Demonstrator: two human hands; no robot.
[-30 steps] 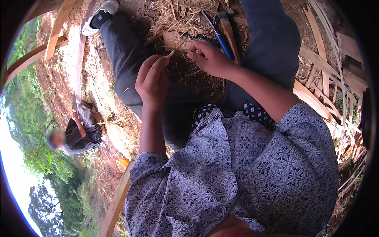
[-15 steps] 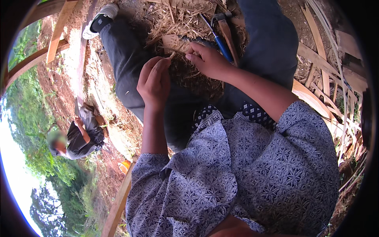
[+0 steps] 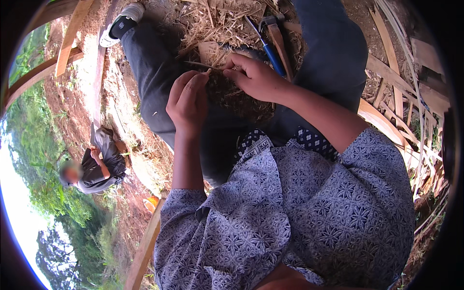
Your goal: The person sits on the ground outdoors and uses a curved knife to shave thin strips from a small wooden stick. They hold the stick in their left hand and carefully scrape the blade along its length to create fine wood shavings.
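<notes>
My left hand (image 3: 187, 99) is closed, its fingertips pinching a small pale piece of wood (image 3: 208, 72); most of that piece is hidden in the fingers. Close by on the right, my right hand (image 3: 253, 77) is closed on a thin, narrow blade-like strip (image 3: 203, 65). The strip points left and passes just beyond the left fingertips. Whether it has a handle is hidden by my fingers, and I cannot tell if it touches the wood. Both hands are held over the ground between my legs.
A hammer (image 3: 277, 43) and a blue-handled tool (image 3: 272, 57) lie beyond my right hand. Wood shavings (image 3: 212, 29) cover the ground ahead. Planks and strips (image 3: 386, 72) are piled at the right. Another person (image 3: 99, 162) sits far left.
My right hand has shifted slightly left and nearer to me. The blade-like strip has slid left past my left fingertips, so more of it shows. My left hand has barely moved.
</notes>
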